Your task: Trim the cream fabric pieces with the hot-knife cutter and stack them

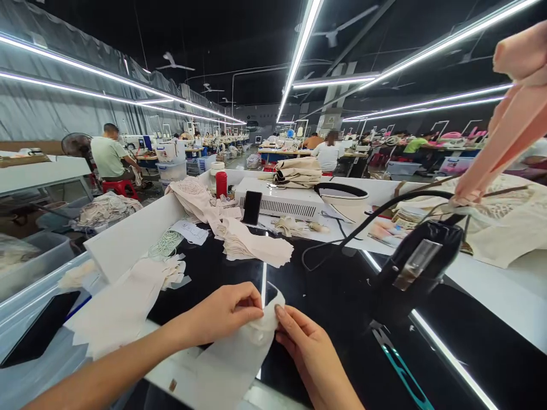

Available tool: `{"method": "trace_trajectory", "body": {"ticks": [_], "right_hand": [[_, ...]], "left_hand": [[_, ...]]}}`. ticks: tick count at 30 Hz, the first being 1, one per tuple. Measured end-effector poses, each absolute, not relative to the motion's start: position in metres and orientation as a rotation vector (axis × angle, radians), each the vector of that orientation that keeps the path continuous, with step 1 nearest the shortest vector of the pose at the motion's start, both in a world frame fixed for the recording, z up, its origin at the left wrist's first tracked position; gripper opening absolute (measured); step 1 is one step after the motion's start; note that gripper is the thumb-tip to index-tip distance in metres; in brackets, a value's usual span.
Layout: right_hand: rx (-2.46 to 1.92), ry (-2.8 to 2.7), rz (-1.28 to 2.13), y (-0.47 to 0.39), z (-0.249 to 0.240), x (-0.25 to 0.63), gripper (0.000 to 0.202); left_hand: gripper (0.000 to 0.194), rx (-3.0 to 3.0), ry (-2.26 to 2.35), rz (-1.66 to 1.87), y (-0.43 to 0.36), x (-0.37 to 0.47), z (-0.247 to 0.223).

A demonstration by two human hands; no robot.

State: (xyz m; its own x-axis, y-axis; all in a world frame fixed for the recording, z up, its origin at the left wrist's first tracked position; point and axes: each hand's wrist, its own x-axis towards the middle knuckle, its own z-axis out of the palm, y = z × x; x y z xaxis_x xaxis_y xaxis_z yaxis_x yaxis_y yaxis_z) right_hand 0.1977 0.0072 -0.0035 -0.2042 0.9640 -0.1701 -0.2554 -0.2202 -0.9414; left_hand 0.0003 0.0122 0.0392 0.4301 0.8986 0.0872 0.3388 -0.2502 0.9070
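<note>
A pale cream fabric piece (233, 364) hangs over the front edge of the glossy black work surface (333, 319). At its upper end my left hand (231, 310) pinches the cloth from the left, thumb against fingers. My right hand (301, 339) grips the right edge of the same end between thumb and fingertips. A thin curved strip (277, 293) rises from the cloth between the two hands. Teal thread snips (401, 364) lie to the right of my right hand. Beyond the hands rests a stack of cream fabric pieces (256, 245).
More cream pieces (119, 302) lie at left, near a dark phone (43, 324). A second phone (252, 206) leans against a white vented box (280, 196). At right stands a black device (423, 262) with a cable. Seated people work in the background.
</note>
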Motion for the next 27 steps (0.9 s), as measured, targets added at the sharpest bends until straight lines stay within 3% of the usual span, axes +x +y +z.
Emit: {"method": "trace_trajectory", "body": {"ticks": [5,9,16,27], "right_hand": [[-1.058,-0.976,1.591,0.013,0.005,0.185,0.045],[-1.109,-1.087,1.556,0.017,0.009,0.176,0.046],[-1.079,-1.186,1.555,0.03,0.011,0.157,0.049],[-1.066,-1.263,1.466,0.077,-0.001,0.157,0.051]], "left_hand": [[0.032,1.455,0.969,0.785,0.011,-0.008,0.027],[0.032,1.469,0.955,0.812,0.011,-0.011,0.026],[0.049,1.472,1.126,0.979,0.023,-0.011,0.027],[0.039,1.564,1.28,1.182,0.108,-0.024,0.056]]}}
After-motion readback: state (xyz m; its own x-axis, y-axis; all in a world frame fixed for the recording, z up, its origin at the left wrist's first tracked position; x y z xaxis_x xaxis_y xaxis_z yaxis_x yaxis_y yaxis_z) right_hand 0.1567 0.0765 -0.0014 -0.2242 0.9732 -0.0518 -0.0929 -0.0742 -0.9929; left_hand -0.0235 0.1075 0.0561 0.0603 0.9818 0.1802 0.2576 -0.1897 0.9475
